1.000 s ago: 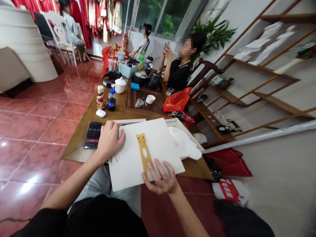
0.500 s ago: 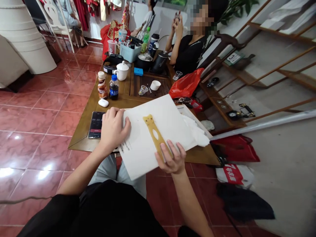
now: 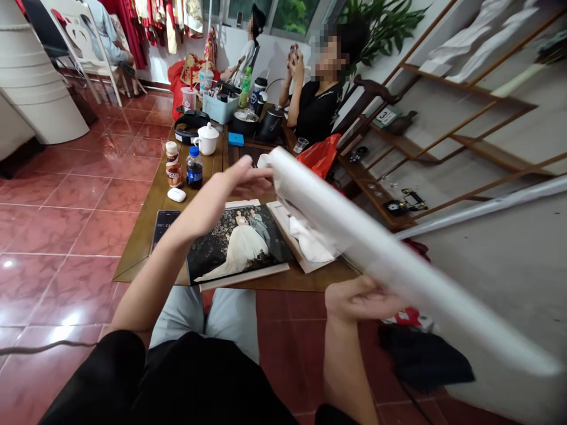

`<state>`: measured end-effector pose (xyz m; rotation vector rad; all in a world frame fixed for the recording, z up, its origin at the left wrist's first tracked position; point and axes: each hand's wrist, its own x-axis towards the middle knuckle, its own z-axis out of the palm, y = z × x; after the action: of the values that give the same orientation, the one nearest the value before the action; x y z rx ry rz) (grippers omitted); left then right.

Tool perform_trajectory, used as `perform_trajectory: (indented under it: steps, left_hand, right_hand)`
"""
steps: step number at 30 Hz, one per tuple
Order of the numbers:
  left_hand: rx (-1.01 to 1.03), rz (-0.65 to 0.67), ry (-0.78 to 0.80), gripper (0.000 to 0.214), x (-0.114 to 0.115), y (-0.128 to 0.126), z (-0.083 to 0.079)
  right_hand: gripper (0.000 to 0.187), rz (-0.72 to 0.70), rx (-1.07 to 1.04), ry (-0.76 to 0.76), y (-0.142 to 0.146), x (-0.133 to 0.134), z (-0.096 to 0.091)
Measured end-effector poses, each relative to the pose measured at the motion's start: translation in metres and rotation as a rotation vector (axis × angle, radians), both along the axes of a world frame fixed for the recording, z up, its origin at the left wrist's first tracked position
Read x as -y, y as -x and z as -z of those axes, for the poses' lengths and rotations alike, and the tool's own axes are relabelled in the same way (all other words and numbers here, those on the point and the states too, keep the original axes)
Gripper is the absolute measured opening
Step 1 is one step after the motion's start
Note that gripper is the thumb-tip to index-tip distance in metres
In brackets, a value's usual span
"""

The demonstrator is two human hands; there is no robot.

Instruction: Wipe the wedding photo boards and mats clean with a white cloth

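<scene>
My right hand (image 3: 365, 298) grips a long white sheet or panel (image 3: 381, 236), raised and tilted nearly edge-on. Motion blurs it, so I cannot tell whether it is rolled or flat. It slopes from upper left down to the far right. My left hand (image 3: 234, 186) has its fingers stretched toward the upper left end, seemingly at or near its edge. Below the hands, a wedding photo print (image 3: 248, 239) of a couple lies face up on the wooden table (image 3: 137, 254). Crumpled white tissue (image 3: 310, 239) sits right of the print. The gold cat-shaped tool is out of sight.
A phone (image 3: 163, 227), white earbud case (image 3: 176, 195), cola bottle (image 3: 194, 168), brown drink bottle (image 3: 173, 165) and lidded white mug (image 3: 207, 139) line the table's left side. Across it sits a person (image 3: 316, 106) with raised hands. Wooden shelves (image 3: 425, 153) stand at right.
The white board that lay under both hands is gone from that spot; a white sheet or panel is now up at the right in my right hand. The wedding photo has come into view.
</scene>
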<state>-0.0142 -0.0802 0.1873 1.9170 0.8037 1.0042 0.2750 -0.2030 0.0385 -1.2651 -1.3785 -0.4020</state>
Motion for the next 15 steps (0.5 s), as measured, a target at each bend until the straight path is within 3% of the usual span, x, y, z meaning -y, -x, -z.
perform_trajectory:
  steps: [1,3,6,8,9,11,15]
  left_hand:
    - [0.003,0.032,-0.025,0.056,-0.005,-0.006,0.006]
    - [0.004,0.035,-0.075,0.055,-0.014,-0.016,0.023]
    - [-0.008,0.095,-0.066,0.069,-0.023,-0.026,0.051]
    - [0.058,0.268,0.041,0.063,-0.024,-0.033,0.069]
    - [0.098,0.341,0.124,0.059,-0.022,-0.036,0.077]
    - [0.231,0.342,0.307,0.054,-0.017,-0.044,0.090]
    - [0.465,0.326,0.774,0.075,-0.009,-0.053,0.106]
  right_hand:
    - [0.045,0.102,-0.101,-0.216,0.005,-0.006,-0.008]
    - [0.035,0.082,-0.297,-0.324,0.011,-0.016,-0.026]
    - [0.028,-0.157,-0.603,-0.083,0.004,-0.025,-0.047]
    - [0.030,-0.290,-0.801,0.119,-0.011,-0.032,-0.053]
    - [0.032,-0.336,-0.893,0.211,-0.020,-0.036,-0.052]
    - [0.035,-0.391,-1.036,0.368,-0.034,-0.046,-0.046]
    - [0.038,-0.464,-1.113,0.559,-0.042,-0.062,-0.025]
